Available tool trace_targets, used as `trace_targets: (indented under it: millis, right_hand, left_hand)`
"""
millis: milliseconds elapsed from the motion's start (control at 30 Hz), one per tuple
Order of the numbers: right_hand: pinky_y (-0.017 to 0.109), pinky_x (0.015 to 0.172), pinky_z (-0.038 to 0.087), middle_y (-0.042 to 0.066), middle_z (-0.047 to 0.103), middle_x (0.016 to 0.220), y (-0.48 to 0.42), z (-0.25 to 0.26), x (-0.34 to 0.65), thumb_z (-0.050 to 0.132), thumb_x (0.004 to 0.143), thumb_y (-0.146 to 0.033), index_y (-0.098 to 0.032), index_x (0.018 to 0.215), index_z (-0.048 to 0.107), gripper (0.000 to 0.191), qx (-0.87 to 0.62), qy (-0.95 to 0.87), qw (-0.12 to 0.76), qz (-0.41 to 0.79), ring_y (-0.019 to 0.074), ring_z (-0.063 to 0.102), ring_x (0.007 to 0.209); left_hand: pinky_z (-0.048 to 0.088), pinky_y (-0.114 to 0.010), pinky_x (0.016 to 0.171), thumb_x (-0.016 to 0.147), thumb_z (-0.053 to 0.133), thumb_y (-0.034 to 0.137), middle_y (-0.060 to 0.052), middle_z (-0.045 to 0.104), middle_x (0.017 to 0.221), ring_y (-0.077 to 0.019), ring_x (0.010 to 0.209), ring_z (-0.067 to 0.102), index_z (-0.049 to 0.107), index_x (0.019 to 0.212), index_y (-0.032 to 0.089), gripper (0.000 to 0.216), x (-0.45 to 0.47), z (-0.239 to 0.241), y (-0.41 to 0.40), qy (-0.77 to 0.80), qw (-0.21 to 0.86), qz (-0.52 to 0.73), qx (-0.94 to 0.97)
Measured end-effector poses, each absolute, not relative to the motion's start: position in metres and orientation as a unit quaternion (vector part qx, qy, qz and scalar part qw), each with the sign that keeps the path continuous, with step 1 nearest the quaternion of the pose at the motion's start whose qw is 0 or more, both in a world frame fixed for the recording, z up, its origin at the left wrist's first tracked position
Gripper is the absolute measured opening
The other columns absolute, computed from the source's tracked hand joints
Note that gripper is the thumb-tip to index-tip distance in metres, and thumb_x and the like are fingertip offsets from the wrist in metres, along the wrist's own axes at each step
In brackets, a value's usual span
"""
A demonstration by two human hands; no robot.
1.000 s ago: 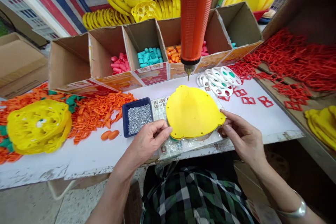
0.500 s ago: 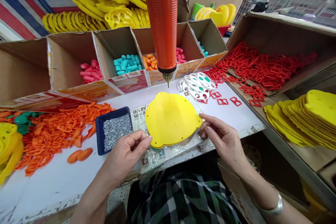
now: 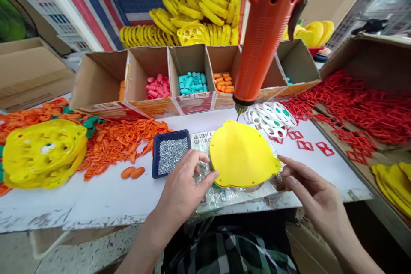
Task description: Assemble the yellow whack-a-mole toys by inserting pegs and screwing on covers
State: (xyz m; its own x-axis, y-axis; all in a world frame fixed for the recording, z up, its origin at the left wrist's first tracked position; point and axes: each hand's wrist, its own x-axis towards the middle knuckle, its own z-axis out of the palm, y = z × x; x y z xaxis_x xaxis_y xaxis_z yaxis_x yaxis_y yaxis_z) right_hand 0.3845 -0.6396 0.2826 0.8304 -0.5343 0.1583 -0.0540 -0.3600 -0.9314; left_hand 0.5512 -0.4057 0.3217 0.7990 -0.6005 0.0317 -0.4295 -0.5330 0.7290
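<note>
The person's left hand (image 3: 183,192) sits at the near left of a flat yellow plastic plate (image 3: 242,154), its fingers half curled and their tips at the plate's left edge, though whether it has real hold of the plate is hard to tell from this angle. The right hand (image 3: 317,192) is loosely open, with its fingers stretched toward the plate's right lobe and nothing visible in its grasp. The plate lies flat on a clear plastic bag (image 3: 221,195) on a white workbench (image 3: 96,203). Just left of the plate is a blue tray of small silver screws (image 3: 170,154). An orange electric screwdriver (image 3: 266,21) hangs above, its bit just far of the plate. Along the far side runs a cardboard divider box (image 3: 189,60), with pink pieces (image 3: 157,86), teal pieces (image 3: 192,84) and orange pieces (image 3: 224,82) in separate compartments. White discs with green spots (image 3: 272,115) lie far right of the plate, red plastic frames (image 3: 362,107) are heaped on the right, and a yellow assembled stack (image 3: 43,154) sits left among orange clips (image 3: 122,145)
</note>
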Motion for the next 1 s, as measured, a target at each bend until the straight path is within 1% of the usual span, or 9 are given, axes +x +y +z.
trace_targets:
  millis: [100,233,333,400,533,633,700,900,1000]
  right_hand:
    - [0.024,0.071,0.051,0.002,0.061,0.094,-0.647,0.3,0.398,0.054,0.097,-0.025,-0.028,0.13,0.06,0.033,-0.855,0.161,0.415,-0.266,0.0131,0.06,0.08]
    - [0.035,0.084,0.05,0.007,0.062,0.11,-0.659,0.318,0.438,0.051,0.096,-0.024,-0.023,0.126,0.062,0.032,-0.911,0.079,0.304,-0.266,0.0191,0.061,0.094]
    - [0.046,0.097,0.046,0.012,0.058,0.13,-0.671,0.315,0.467,0.049,0.095,-0.029,-0.017,0.13,0.057,0.038,-0.931,0.065,0.282,-0.223,0.0268,0.057,0.114]
    - [0.048,0.1,0.045,0.015,0.057,0.132,-0.679,0.308,0.478,0.047,0.094,-0.032,-0.015,0.129,0.057,0.039,-0.935,0.068,0.292,-0.191,0.0288,0.055,0.119]
    - [0.044,0.092,0.049,0.012,0.059,0.125,-0.683,0.303,0.48,0.046,0.095,-0.033,-0.018,0.122,0.061,0.034,-0.934,0.079,0.322,-0.134,0.0251,0.061,0.106]
    - [0.04,0.076,0.049,0.009,0.06,0.108,-0.68,0.31,0.478,0.045,0.095,-0.032,-0.02,0.119,0.064,0.033,-0.931,0.1,0.334,-0.105,0.0207,0.06,0.083]
    - [0.038,0.071,0.047,0.008,0.06,0.099,-0.679,0.316,0.478,0.045,0.095,-0.032,-0.019,0.118,0.065,0.034,-0.931,0.104,0.335,-0.1,0.02,0.059,0.078]
    - [0.038,0.083,0.046,0.009,0.062,0.107,-0.679,0.323,0.478,0.043,0.096,-0.027,-0.019,0.118,0.066,0.033,-0.927,0.094,0.348,-0.101,0.0219,0.061,0.095]
    - [0.037,0.084,0.045,0.009,0.062,0.107,-0.68,0.323,0.475,0.043,0.096,-0.026,-0.019,0.119,0.066,0.033,-0.925,0.085,0.356,-0.103,0.0214,0.061,0.096]
  left_hand:
    - [0.047,-0.04,0.095,0.088,0.062,0.024,-0.006,0.056,0.133,-0.0225,0.113,0.056,0.055,0.12,0.025,0.032,0.555,0.32,-0.404,-0.362,0.375,-0.055,0.851]
    - [0.033,-0.049,0.116,0.093,0.059,0.033,-0.006,0.041,0.154,-0.0257,0.141,0.037,0.049,0.137,0.027,0.046,0.565,0.318,-0.4,-0.395,0.353,-0.085,0.844]
    - [0.029,-0.048,0.12,0.093,0.06,0.036,-0.005,0.032,0.161,-0.0235,0.146,0.031,0.035,0.149,0.027,0.063,0.571,0.319,-0.4,-0.383,0.347,-0.145,0.844]
    - [0.029,-0.045,0.121,0.091,0.061,0.036,-0.005,0.033,0.16,-0.0224,0.146,0.031,0.032,0.152,0.026,0.068,0.574,0.32,-0.4,-0.381,0.351,-0.17,0.838]
    - [0.031,-0.045,0.12,0.089,0.063,0.038,-0.005,0.039,0.157,-0.0231,0.143,0.037,0.036,0.15,0.027,0.068,0.577,0.319,-0.401,-0.374,0.365,-0.186,0.832]
    - [0.032,-0.047,0.119,0.089,0.062,0.043,-0.006,0.039,0.157,-0.0252,0.143,0.037,0.037,0.15,0.027,0.068,0.577,0.315,-0.4,-0.359,0.373,-0.191,0.834]
    - [0.031,-0.049,0.119,0.089,0.06,0.045,-0.006,0.039,0.157,-0.0263,0.144,0.037,0.036,0.15,0.026,0.068,0.577,0.312,-0.4,-0.349,0.374,-0.191,0.838]
    - [0.031,-0.048,0.119,0.091,0.056,0.051,-0.007,0.038,0.158,-0.027,0.143,0.037,0.036,0.151,0.025,0.068,0.577,0.31,-0.4,-0.35,0.365,-0.185,0.843]
    - [0.03,-0.047,0.12,0.092,0.053,0.053,-0.006,0.036,0.158,-0.0262,0.144,0.036,0.034,0.151,0.025,0.068,0.577,0.31,-0.4,-0.356,0.358,-0.187,0.843]
